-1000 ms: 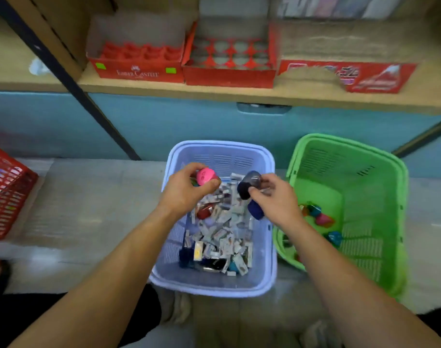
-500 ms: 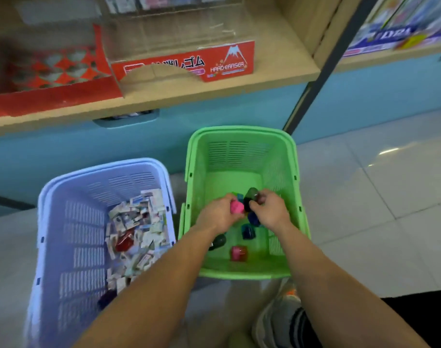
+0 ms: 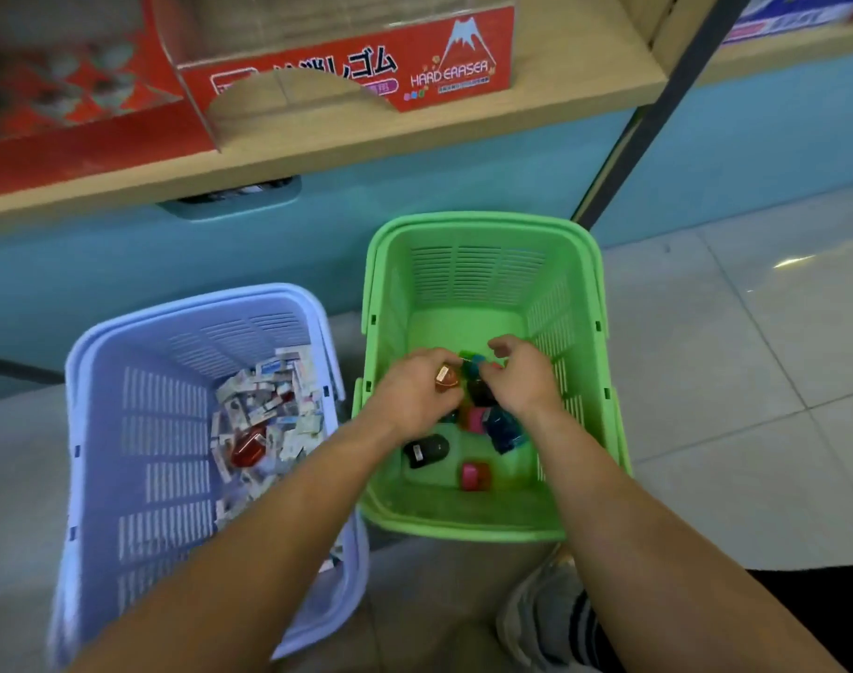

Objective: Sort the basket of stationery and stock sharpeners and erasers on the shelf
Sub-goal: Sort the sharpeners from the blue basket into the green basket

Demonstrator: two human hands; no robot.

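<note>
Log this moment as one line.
stage: sorting | left hand: holds orange sharpener | right hand: open, over green basket | blue basket: mostly erasers

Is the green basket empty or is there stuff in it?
Not empty. The green basket holds several small items on its floor, including a black sharpener and a pink sharpener.

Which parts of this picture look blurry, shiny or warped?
Head view: the red tray at top left is smeared by blur; glare streaks the floor tiles at right; the wide lens slightly bows the shelf edge; the green basket looks fairly sharp.
</note>
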